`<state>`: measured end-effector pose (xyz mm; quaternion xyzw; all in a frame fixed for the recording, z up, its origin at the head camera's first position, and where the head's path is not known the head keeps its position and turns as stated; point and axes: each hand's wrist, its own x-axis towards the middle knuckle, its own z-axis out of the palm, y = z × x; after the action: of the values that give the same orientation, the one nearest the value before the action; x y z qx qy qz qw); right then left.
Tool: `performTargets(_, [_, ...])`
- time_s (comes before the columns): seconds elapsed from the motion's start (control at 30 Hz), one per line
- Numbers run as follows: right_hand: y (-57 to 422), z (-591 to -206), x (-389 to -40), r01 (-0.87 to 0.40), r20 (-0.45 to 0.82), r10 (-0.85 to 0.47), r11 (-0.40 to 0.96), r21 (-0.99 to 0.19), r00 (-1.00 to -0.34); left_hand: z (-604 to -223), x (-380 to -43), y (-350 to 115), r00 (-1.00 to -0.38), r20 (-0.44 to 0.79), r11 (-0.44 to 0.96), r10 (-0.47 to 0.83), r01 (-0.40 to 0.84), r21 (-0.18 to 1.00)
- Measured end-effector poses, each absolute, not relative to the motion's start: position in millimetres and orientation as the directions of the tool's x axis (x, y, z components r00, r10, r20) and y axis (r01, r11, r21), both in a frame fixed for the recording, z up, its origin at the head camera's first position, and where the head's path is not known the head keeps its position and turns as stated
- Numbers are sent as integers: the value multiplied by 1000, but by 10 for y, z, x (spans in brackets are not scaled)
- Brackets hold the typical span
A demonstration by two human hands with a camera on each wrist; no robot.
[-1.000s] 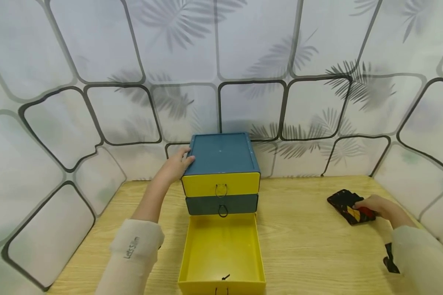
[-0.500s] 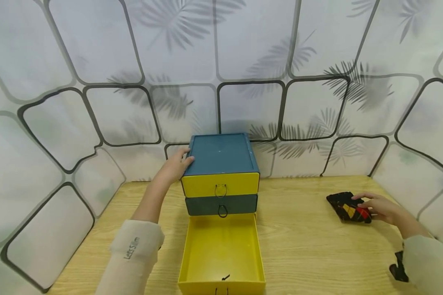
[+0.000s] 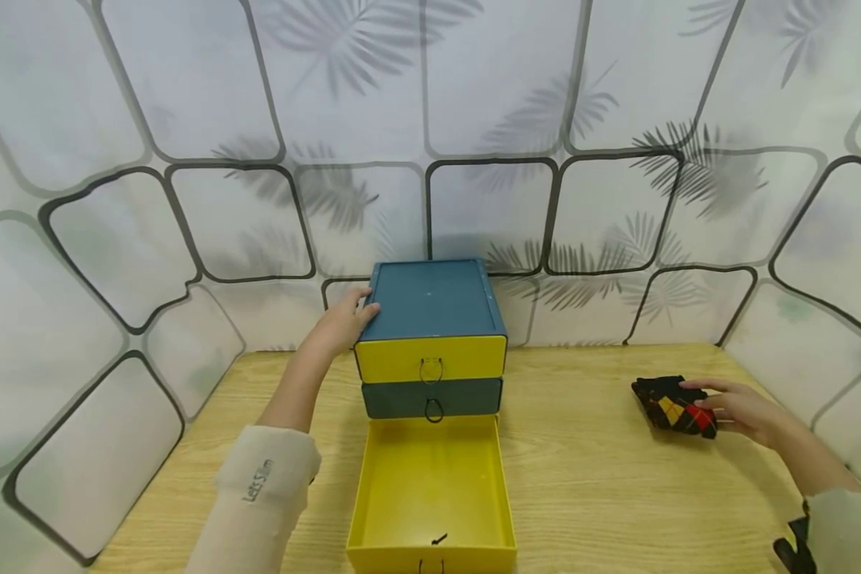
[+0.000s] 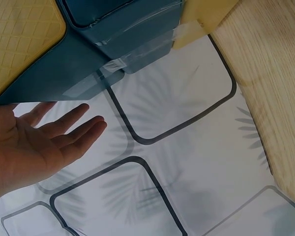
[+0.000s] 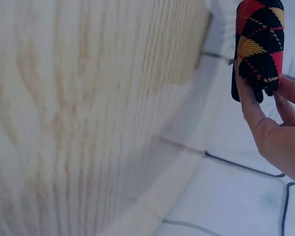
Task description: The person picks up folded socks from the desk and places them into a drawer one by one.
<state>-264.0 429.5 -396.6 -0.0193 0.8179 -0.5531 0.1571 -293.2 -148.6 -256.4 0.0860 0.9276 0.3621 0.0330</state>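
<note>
A drawer unit with a blue top stands in the middle of the table. Its upper yellow drawer and dark middle drawer are closed, while the bottom yellow drawer is pulled out with nothing inside. My left hand rests against the unit's left top edge; in the left wrist view its fingers extend loosely below the blue side. At the right, my right hand pinches a folded black argyle sock with red and yellow diamonds, thumb on one face and fingers on the other in the right wrist view.
Under the right sleeve shows a black strap. A patterned white curtain encloses the wooden table at the back and sides. The pulled-out drawer reaches the front of the view.
My right hand has spread its fingers, shifted slightly right and taken the sock by its near edge, tilting and folding it up. My left hand and the drawers stay put.
</note>
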Motion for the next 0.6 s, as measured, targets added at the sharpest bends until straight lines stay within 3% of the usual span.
performTargets(0.37, [3951, -3773, -2438, 63, -166, -265, 358, -932, -950, -2559, -2933, -1480, -984, 6, 735, 179, 138, 663])
performTargets(0.6, [3687, -3609, -2341, 58, -174, -364, 309, -949, -915, -2554, -2940, -1492, -983, -1, 729, 184, 136, 671])
